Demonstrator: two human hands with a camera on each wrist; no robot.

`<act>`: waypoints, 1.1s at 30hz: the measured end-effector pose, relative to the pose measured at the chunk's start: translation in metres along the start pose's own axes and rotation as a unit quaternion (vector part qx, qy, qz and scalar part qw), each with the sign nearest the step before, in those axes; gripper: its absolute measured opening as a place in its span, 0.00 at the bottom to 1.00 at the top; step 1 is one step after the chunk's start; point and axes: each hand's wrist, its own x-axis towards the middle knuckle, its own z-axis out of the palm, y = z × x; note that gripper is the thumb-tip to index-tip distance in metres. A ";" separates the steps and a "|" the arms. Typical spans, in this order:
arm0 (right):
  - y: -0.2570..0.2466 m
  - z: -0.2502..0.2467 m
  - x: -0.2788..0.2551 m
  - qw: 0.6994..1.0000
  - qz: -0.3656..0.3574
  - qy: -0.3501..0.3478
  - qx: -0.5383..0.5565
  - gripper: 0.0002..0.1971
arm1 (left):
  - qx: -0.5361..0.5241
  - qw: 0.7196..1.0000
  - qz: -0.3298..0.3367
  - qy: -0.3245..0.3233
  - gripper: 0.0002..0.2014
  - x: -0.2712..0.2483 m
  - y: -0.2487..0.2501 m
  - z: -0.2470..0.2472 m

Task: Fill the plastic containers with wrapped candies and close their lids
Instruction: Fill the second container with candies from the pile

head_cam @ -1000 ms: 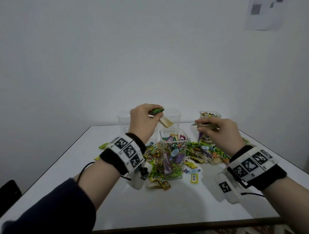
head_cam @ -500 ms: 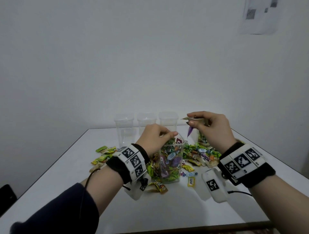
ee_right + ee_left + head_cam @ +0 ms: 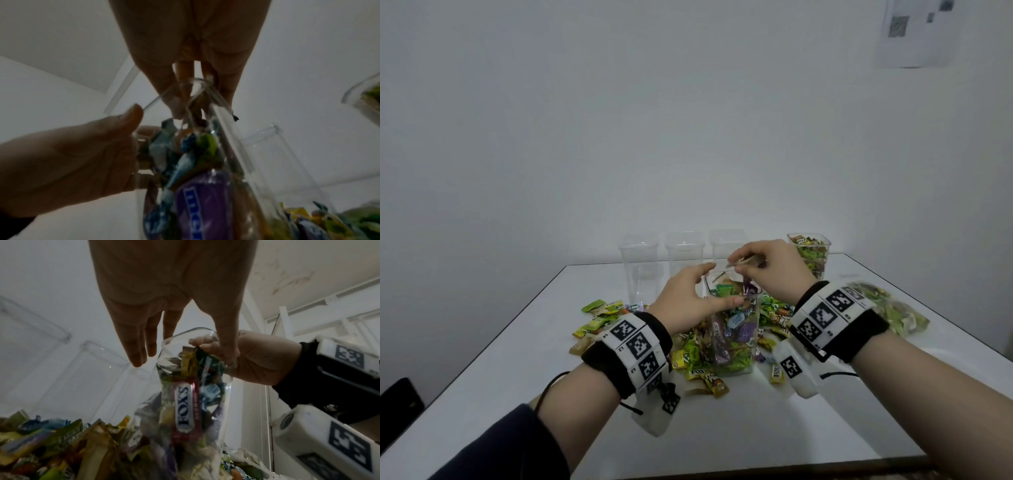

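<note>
**Inspector:** State the position. Where is the container being filled?

**Observer:** The open container (image 3: 734, 322) stands near the middle of the white table (image 3: 756, 428), loose candies (image 3: 602, 315) heaped round its base. It is roughly three-quarters full, by my estimate.

**Inspector:** The hands?

**Observer:** The left hand (image 3: 690, 301) is beside the container's left wall, thumb laid across the near face just below the rim, fingers straight and extended toward the far side. It steadies; whether it truly clasps, I cannot tell. The right hand (image 3: 770, 270) is over the mouth, fingertips pinching a wrapped candy (image 3: 744, 263) with a purple one hanging lower, tips dipping inside the rim.

**Inspector:** Other stock?

**Observer:** Three empty containers (image 3: 685, 257) in a row at the far side, lids apparently seated. A full container (image 3: 810, 253) far right, no lid visible on it. A bag of candies (image 3: 887, 308) at the right.

**Inspector:** Step in hand?

**Observer:** Filling, in my judgement; the candies are about to be dropped. Next calls for loosening the pinch squarely above the opening, then fetching more from the heap. No lid for this container is in view.
</note>
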 end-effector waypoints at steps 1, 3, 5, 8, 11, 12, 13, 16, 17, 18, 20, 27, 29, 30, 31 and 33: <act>0.000 0.003 -0.001 1.000 0.005 -0.027 -0.014 0.06 | -0.015 1.000 -0.013 -0.007 0.49 0.000 -0.002 0.002; -0.001 0.007 -0.003 0.997 0.002 -0.069 -0.027 0.07 | -0.035 0.999 -0.019 -0.007 0.50 0.000 -0.004 0.005; -0.002 0.007 -0.006 0.996 -0.005 -0.093 -0.006 0.09 | -0.056 0.998 -0.010 -0.001 0.46 0.000 -0.007 0.006; -0.001 0.003 -0.009 0.989 -0.017 -0.132 0.060 0.12 | -0.071 0.997 0.005 0.000 0.42 -0.001 -0.008 0.007; 0.002 -0.004 -0.012 0.982 -0.016 -0.154 0.112 0.15 | -0.059 0.998 0.001 0.002 0.43 -0.002 -0.006 0.006; 0.004 -0.007 -0.013 0.983 -0.022 -0.145 0.111 0.16 | -0.056 0.998 0.001 0.003 0.41 -0.002 -0.005 0.005; 0.006 -0.009 -0.014 0.986 -0.028 -0.127 0.104 0.16 | -0.057 0.998 -0.001 0.007 0.38 -0.002 -0.004 0.004; 0.011 -0.014 -0.012 0.996 -0.023 -0.062 0.064 0.15 | -0.075 0.996 -0.010 0.040 0.22 0.000 -0.002 0.001; 0.013 -0.016 -0.011 0.997 -0.015 -0.054 0.044 0.14 | -0.071 0.996 -0.011 0.056 0.17 0.001 -0.001 -0.001; 0.014 -0.016 -0.010 0.998 -0.007 -0.055 0.021 0.12 | -0.061 0.996 -0.010 0.069 0.12 0.002 0.000 -0.003; 0.016 -0.017 -0.007 0.996 0.000 -0.079 -0.026 0.11 | -0.033 0.997 -0.007 0.073 0.04 0.004 0.004 -0.006; 0.012 -0.014 0.004 0.987 0.018 -0.117 -0.107 0.13 | -0.009 0.998 -0.050 0.036 0.05 0.017 0.007 -0.009; 0.010 -0.013 0.007 0.980 0.005 -0.131 -0.149 0.14 | -0.022 0.997 -0.060 0.034 0.09 0.017 0.005 -0.009; 0.008 -0.012 0.007 0.975 0.002 -0.149 -0.164 0.14 | -0.021 0.997 -0.063 0.029 0.11 0.017 0.004 -0.009; 0.007 -0.011 0.008 0.970 0.005 -0.168 -0.173 0.13 | -0.019 0.998 -0.065 0.021 0.13 0.017 0.004 -0.008; 0.006 -0.011 0.008 0.964 0.016 -0.190 -0.183 0.11 | -0.024 0.997 -0.067 -0.003 0.14 0.016 0.004 -0.008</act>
